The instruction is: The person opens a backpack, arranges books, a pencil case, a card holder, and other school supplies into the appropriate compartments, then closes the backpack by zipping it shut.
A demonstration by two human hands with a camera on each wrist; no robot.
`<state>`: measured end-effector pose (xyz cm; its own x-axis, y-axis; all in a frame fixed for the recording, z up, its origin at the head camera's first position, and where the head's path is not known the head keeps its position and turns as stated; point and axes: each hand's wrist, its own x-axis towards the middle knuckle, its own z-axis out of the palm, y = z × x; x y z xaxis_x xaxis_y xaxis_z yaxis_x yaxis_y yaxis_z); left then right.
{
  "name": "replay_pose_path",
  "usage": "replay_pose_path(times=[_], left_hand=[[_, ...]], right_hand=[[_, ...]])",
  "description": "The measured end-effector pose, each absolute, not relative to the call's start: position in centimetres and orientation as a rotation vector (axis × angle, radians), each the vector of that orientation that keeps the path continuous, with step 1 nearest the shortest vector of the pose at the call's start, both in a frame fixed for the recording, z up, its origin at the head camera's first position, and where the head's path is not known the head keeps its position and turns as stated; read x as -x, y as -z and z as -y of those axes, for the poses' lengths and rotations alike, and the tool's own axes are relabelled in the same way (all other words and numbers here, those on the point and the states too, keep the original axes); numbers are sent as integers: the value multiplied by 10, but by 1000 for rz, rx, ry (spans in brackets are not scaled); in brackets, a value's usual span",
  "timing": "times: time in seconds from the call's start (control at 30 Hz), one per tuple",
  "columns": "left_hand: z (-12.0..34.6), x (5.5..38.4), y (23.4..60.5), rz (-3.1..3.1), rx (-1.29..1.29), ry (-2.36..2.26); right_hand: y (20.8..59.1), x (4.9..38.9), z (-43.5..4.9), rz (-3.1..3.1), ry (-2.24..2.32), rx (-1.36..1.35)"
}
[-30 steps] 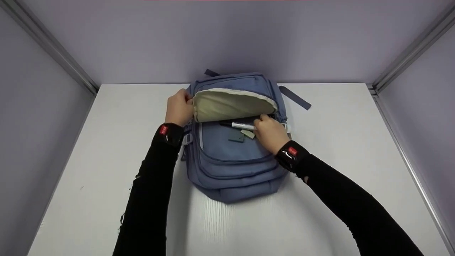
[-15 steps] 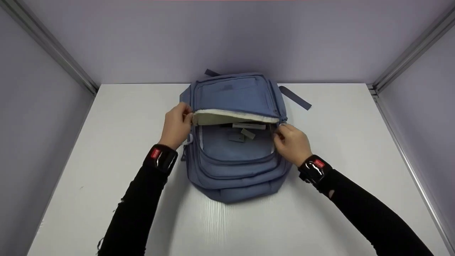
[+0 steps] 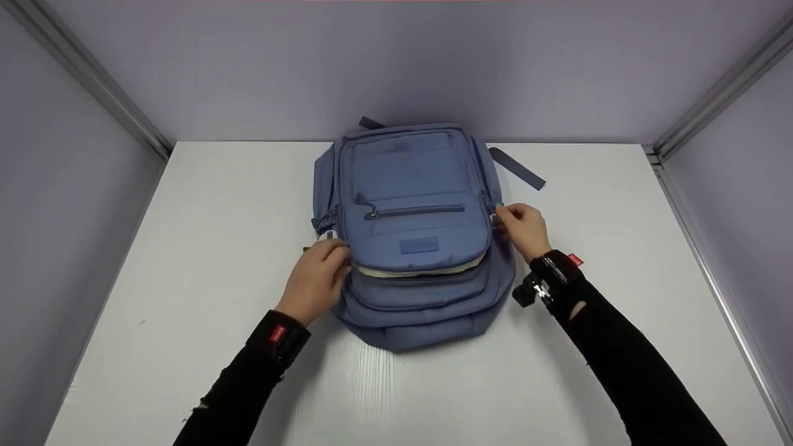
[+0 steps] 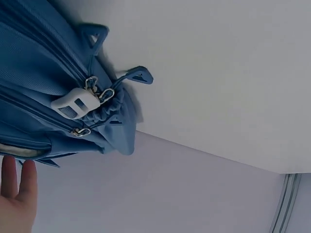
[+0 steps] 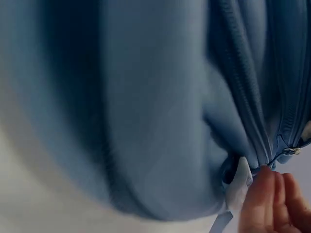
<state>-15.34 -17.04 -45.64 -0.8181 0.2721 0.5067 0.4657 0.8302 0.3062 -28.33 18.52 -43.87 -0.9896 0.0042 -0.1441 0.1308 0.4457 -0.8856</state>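
Observation:
A blue backpack (image 3: 412, 179) lies on the white table, its front pocket flap (image 3: 421, 229) folded down. Along the flap's lower edge a cream lining strip (image 3: 421, 271) shows; the marker and small pieces inside are hidden. My left hand (image 3: 316, 279) is at the flap's left edge, and in the left wrist view two straight fingers (image 4: 28, 179) reach the pocket's rim. On the right side of the bag my right hand (image 3: 525, 230) pinches a zipper pull; in the right wrist view its cord runs from the slider (image 5: 292, 151) to my fingertips.
A white buckle (image 4: 75, 103) and several zipper pulls hang at the bag's left side. Dark straps (image 3: 517, 168) stick out behind it. Grey panels (image 3: 409, 68) stand at the back and sides of the table (image 3: 204, 248).
The flap has come down over the pocket, covering the marker and small pieces. My left hand moved down with it. My right hand left the marker for the bag's right side.

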Motion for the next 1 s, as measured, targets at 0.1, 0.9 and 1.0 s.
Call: replay_pose_path(times=[0.1,0.9,1.0], left_hand=[[161,146,458,2535,578,484],[151,162,474,2539,613,532],[157,170,471,2563,581,542]], right_hand=[[436,286,-181,-2391,1665,-177],[442,259,-157,-2211,1772,-345],[442,246,-148,-2229,1779,-428]])
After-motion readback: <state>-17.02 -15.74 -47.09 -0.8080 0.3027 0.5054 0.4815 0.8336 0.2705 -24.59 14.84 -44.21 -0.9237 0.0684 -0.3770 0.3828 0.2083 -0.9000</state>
